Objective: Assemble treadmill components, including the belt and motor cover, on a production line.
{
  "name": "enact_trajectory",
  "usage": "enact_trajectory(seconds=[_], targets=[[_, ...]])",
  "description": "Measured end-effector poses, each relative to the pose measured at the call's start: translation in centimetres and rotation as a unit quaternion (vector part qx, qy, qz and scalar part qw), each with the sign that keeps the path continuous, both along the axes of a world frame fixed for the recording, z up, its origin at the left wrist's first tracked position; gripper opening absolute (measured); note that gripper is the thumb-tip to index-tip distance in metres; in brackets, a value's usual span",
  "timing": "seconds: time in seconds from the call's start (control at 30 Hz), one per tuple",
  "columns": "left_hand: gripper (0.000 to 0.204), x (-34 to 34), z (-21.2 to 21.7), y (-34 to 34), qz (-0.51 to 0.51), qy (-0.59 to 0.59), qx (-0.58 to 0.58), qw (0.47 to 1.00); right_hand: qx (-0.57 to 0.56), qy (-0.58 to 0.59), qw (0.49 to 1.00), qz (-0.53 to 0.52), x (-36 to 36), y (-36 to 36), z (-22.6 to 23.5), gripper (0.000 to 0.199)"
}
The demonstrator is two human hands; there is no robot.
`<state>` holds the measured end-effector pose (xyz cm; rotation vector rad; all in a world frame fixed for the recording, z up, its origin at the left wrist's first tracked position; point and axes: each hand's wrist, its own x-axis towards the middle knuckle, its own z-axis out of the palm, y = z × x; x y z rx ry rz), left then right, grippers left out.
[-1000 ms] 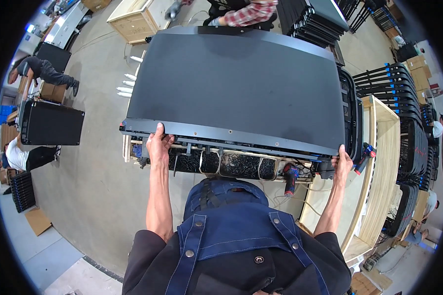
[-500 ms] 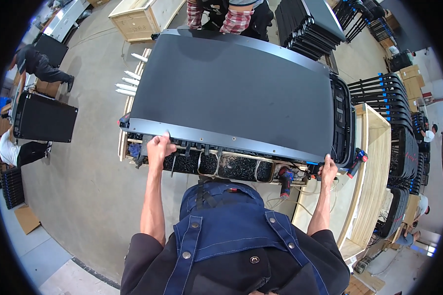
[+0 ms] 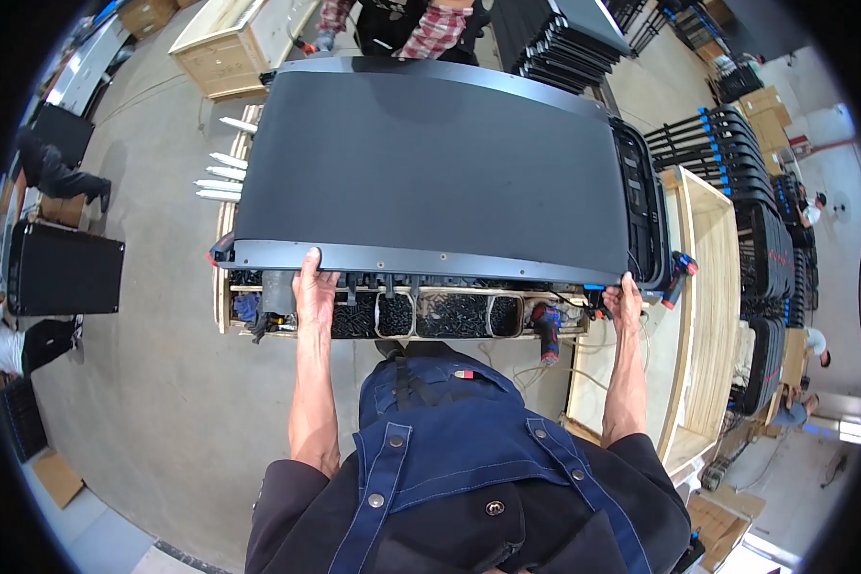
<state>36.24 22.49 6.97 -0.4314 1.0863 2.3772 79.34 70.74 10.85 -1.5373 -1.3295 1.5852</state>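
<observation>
A large treadmill deck with a black running belt [image 3: 430, 163] lies across a wooden workbench in front of me. Along its near edge runs a grey side rail [image 3: 411, 260] with several small screw holes. My left hand [image 3: 316, 295] grips this rail near its left end, thumb on top and fingers at the lower edge. At the rail's right end, my right hand [image 3: 625, 304] is closed on the corner, thumb upward; its fingertips are partly hidden. Right of the belt, the deck's black end frame [image 3: 641, 201] shows.
Bins of black screws [image 3: 442, 316] sit under the near edge, with a power drill [image 3: 547, 333] beside them. Another drill [image 3: 679, 279] lies right, by an open wooden crate [image 3: 703, 316]. Across the deck stands a co-worker in checked sleeves [image 3: 435, 33]. White tubes [image 3: 222, 172] project left.
My left hand has shifted slightly right along the rail, its thumb now on top. My right hand stays at the corner. The co-worker's gloved hand with a tool has come into view. The whole view has shifted.
</observation>
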Motion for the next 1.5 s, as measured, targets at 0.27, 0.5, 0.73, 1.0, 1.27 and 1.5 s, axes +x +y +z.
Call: enact_trajectory(seconds=[0.27, 0.5, 0.73, 1.0, 1.27, 1.5], targets=[[0.043, -0.8, -1.8, 0.3, -0.022, 0.025, 0.011, 0.999, 0.02, -0.027, 0.997, -0.069, -1.0, -0.1, -0.1, 0.06], [0.048, 0.3, -0.2, 1.9, -0.063, 0.029, 0.015, 0.997, 0.045, -0.033, 0.998, 0.033, 0.8, 0.7, 0.3, 0.045], [0.052, 0.6, 0.0, 2.6, 0.064, -0.034, -0.116, 0.991, 0.186, -0.132, 0.953, 0.2, 5.4, 0.5, 6.4, 0.048], [0.074, 2.1, 0.5, 12.8, 0.001, -0.101, -0.401, 0.91, 0.189, -0.171, 0.964, 0.075, 20.3, 11.8, -3.9, 0.04], [0.081, 4.3, 1.9, 12.9, 0.042, -0.029, -0.414, 0.909, -0.04, -0.399, 0.881, 0.252, 23.9, 17.5, -5.9, 0.048], [0.073, 5.6, 3.9, 15.6, -0.062, -0.066, -0.325, 0.941, -0.189, -0.117, 0.971, -0.092, 31.6, 20.4, -29.2, 0.055]])
